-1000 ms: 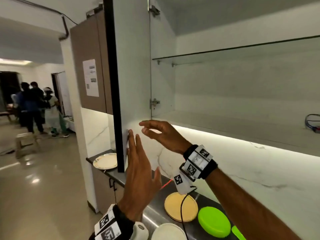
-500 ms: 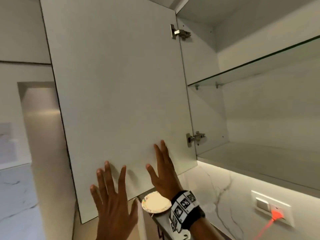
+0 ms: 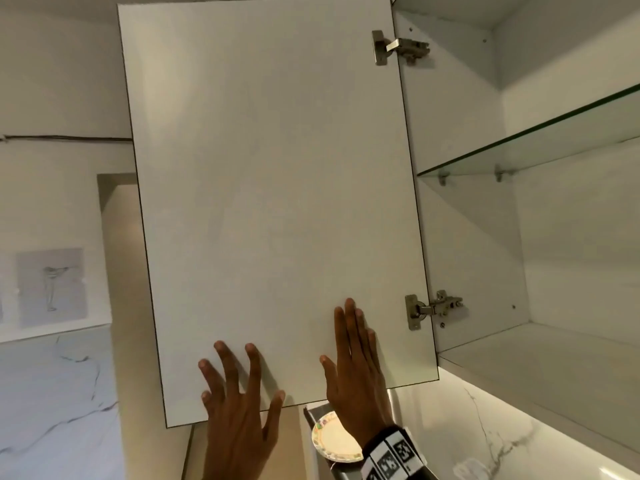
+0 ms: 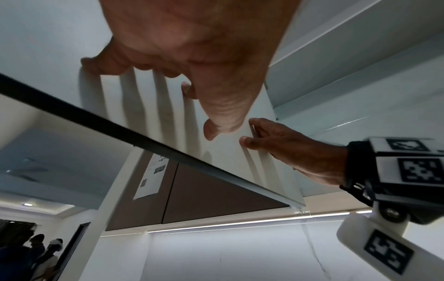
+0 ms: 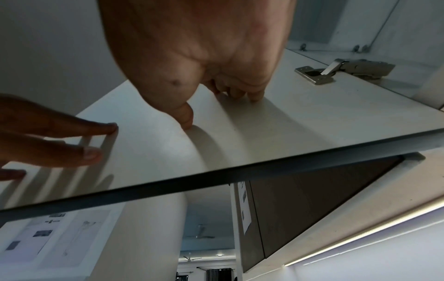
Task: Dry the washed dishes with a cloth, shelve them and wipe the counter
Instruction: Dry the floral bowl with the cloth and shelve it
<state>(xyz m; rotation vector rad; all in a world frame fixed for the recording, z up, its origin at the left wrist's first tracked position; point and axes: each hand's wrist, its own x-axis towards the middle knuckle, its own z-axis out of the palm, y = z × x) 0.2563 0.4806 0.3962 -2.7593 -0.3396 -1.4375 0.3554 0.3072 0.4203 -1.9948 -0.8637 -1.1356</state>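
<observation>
Head view: upright cabinet door (image 3: 273,188) under both flat hands

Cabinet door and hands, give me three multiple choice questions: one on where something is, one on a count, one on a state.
1. Where is the plate?
A. On the glass shelf
B. Below the cabinet door, on the counter edge
C. In the left hand

2. How many hinges show on the cabinet door?
A. One
B. Two
C. Four

3. How are the hands?
A. Both flat, open on the door
B. Both in fists
C. One grips a cloth

Key: 1 B, the plate shows under the door's lower edge. 2 B, an upper hinge and a lower hinge. 3 A, the left hand and right hand spread straight fingers on it.
</observation>
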